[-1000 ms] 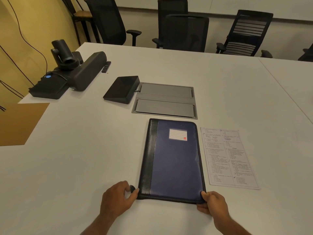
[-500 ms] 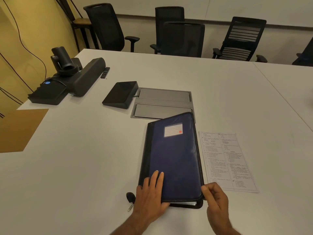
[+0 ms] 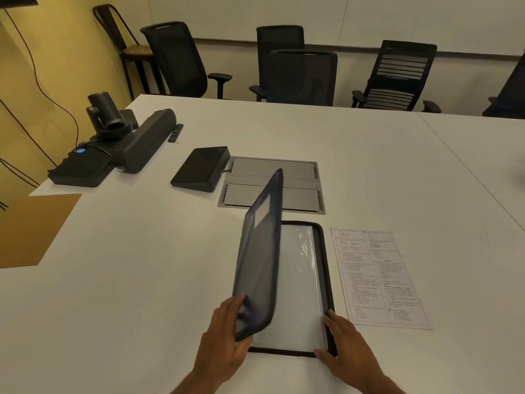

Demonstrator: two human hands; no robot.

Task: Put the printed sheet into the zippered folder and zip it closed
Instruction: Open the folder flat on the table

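Zippered folder [image 3: 301,282] unzipped, cover raised in left hand [image 3: 227,334] grip | right hand [image 3: 345,346] flat, released, pressing base | printed sheet [image 3: 377,277] on desk [image 3: 142,265], not inserted | zipping left

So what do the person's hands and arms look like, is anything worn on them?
Both are bare. The left hand and right hand show no gloves, rings, watch or bands that I can make out, and the forearms run bare to the bottom edge of the view, with no sleeve in sight. No cables or markings on them either. Anything above the forearms is out of frame.
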